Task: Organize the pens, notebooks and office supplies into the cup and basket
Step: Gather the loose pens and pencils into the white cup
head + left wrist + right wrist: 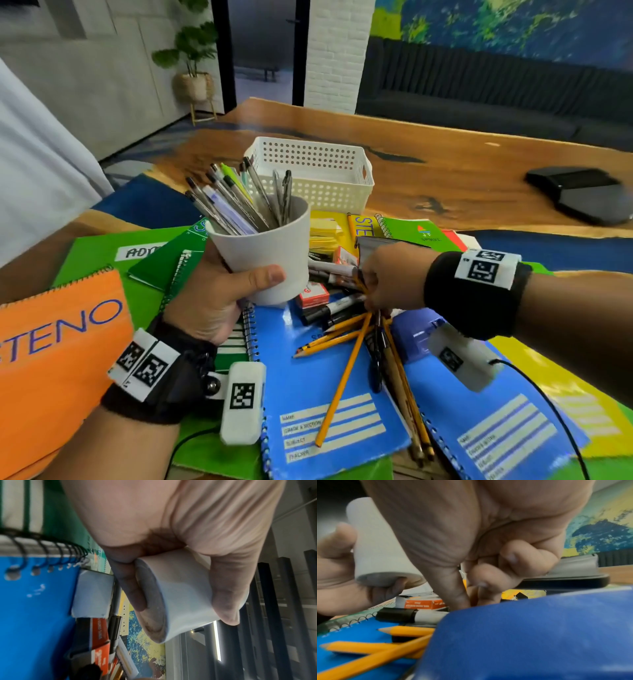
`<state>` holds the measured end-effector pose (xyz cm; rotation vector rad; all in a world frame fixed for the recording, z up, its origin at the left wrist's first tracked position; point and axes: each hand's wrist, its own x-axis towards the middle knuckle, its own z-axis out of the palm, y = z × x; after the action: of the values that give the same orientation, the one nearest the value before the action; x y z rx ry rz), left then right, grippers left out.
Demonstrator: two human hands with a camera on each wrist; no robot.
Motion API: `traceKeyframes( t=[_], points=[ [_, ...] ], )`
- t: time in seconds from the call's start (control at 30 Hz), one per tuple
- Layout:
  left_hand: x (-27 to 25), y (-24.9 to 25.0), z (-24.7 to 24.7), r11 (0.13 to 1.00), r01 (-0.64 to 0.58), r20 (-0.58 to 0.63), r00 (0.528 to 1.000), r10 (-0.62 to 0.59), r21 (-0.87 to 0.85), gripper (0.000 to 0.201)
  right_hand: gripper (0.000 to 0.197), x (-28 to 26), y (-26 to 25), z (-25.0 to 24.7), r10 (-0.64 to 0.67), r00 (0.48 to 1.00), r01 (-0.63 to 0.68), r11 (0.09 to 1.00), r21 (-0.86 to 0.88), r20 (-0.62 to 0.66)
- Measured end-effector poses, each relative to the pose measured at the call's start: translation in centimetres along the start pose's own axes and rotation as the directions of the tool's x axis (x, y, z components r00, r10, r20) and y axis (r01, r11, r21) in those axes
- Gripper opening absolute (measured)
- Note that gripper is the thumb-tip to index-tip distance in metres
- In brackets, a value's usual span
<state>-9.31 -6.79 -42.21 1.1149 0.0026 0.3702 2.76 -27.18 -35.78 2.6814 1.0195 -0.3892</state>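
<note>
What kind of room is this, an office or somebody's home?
Probably an office lounge or meeting room, though I can't be sure. A long polished wooden table stands before a dark sofa, a big painted mural covers the wall, and a potted plant sits by a glass door.

You hold a plain white cup (270, 253) above blue spiral notebooks (329, 394) with pale ruled label lines. Yellow pencils (342, 380) fan across the blue covers. A white basket (318, 174) dotted with round holes stands behind. An orange pad (58, 359) carries blue lettering; green covers (102, 253) lie beside it. Black-and-white square markers pattern your wristbands (479, 270).
</note>
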Motion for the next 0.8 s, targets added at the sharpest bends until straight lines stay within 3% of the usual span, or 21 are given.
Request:
traceKeyframes(
  t=[0.13, 0.23, 0.33, 0.43, 0.5, 0.57, 0.7, 0.8],
  points=[
    [-0.2, 0.1, 0.4, 1.0, 0.007, 0.015, 1.0, -0.007, 0.015, 0.112, 0.019, 0.1, 0.1, -0.1, 0.028, 0.998, -0.034, 0.994, 0.102, 0.06],
    [-0.5, 0.2, 0.6, 1.0, -0.001, 0.065, 0.998, 0.0, 0.015, 0.113, 0.018, -0.1, 0.5, -1.0, 0.069, 0.993, -0.1, 0.924, 0.368, 0.097],
    [-0.6, 0.3, 0.5, 1.0, 0.011, 0.124, 0.992, -0.013, 0.02, 0.1, 0.026, -0.8, 1.1, -3.3, 0.106, 0.994, -0.093, 0.847, 0.523, 0.005],
    [-0.6, 0.3, 0.5, 1.0, 0.012, 0.154, 0.988, -0.014, 0.013, 0.087, 0.032, -2.0, 1.8, -6.2, 0.106, 0.974, 0.04, 0.785, 0.619, -0.198],
    [-0.7, 0.5, 0.6, 1.0, 0.017, 0.163, 0.986, -0.019, 0.011, 0.092, 0.034, -3.2, 2.2, -8.1, 0.144, 0.91, 0.162, 0.74, 0.653, -0.389],
    [-0.7, 0.8, 0.9, 0.999, 0.037, 0.16, 0.986, -0.037, 0.005, 0.096, 0.037, -4.4, 2.3, -9.6, 0.194, 0.808, 0.293, 0.687, 0.665, -0.557],
    [-0.8, 0.9, 1.0, 0.998, 0.054, 0.155, 0.986, -0.059, 0.034, 0.098, 0.042, -6.4, 1.2, -11.2, 0.255, 0.611, 0.517, 0.588, 0.622, -0.749],
    [-0.9, 0.9, 1.2, 0.998, 0.05, 0.181, 0.982, -0.055, 0.031, 0.088, 0.041, -6.3, -0.5, -11.0, 0.234, 0.566, 0.598, 0.543, 0.589, -0.791]
  ],
)
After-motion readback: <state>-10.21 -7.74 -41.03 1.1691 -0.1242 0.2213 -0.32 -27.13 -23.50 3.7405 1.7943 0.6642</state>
